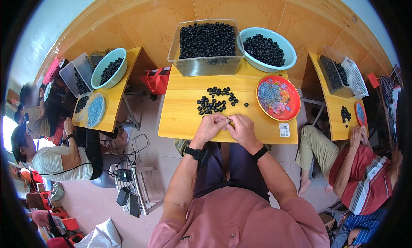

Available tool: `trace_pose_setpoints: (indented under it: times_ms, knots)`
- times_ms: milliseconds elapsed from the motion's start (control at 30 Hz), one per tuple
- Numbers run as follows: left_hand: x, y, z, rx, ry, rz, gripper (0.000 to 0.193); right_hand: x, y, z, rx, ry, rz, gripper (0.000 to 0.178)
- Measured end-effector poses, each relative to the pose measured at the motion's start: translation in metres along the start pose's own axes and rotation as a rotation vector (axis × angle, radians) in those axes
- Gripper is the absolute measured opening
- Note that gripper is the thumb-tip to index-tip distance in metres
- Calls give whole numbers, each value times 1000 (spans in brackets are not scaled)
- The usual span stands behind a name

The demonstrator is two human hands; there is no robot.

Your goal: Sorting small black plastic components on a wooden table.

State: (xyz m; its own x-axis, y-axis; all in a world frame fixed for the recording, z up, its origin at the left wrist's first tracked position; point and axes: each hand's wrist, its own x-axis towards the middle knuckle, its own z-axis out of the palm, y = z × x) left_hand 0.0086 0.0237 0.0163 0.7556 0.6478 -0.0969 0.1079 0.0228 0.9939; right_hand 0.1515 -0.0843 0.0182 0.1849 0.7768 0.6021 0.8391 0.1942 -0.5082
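My left hand (211, 126) and my right hand (243, 131) meet above the near edge of the wooden table (184, 125). Both are closed, thumbs and fingertips pinched together; whatever sits between them is too small and covered to make out. Just beyond my fingers lies a loose cluster of small black ring-like pieces (211, 106), with one apart from the rest, to the right. A red floral plate (292, 107) right of my hands carries a heap of thin bluish bits (270, 93).
At the back stand a clear bin (206, 68) and a pale blue basin (288, 61), both filled with black pieces. A white label (284, 130) is at the table's front right. People work at side tables left (112, 113) and right (334, 130). Cables (128, 158) hang lower left.
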Motion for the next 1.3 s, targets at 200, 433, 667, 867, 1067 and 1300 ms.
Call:
trace_pose_setpoints:
  times_ms: [200, 433, 667, 867, 1067, 1300]
  knots:
    - [0, 2, -4, 21, -25, -71, 23, -5, -2, 0, 1, -30, 69, 23]
    - [-2, 7, -5, 176, -47, -10, 24, -6, -2, -1, 62, -63, 77, 22]
    - [1, 14, -3, 303, -50, -17, 29, -10, 3, 1, 40, -82, 29, 21]
    - [-7, 22, -4, 246, -69, -32, 26, -5, -1, 1, 18, -59, -19, 21]
    - [-7, 13, -5, 222, -106, -30, 27, -7, 0, -1, 21, -48, -17, 22]
    - [-10, 11, -5, 299, -95, -41, 25, -14, -4, 1, 43, -89, 46, 21]
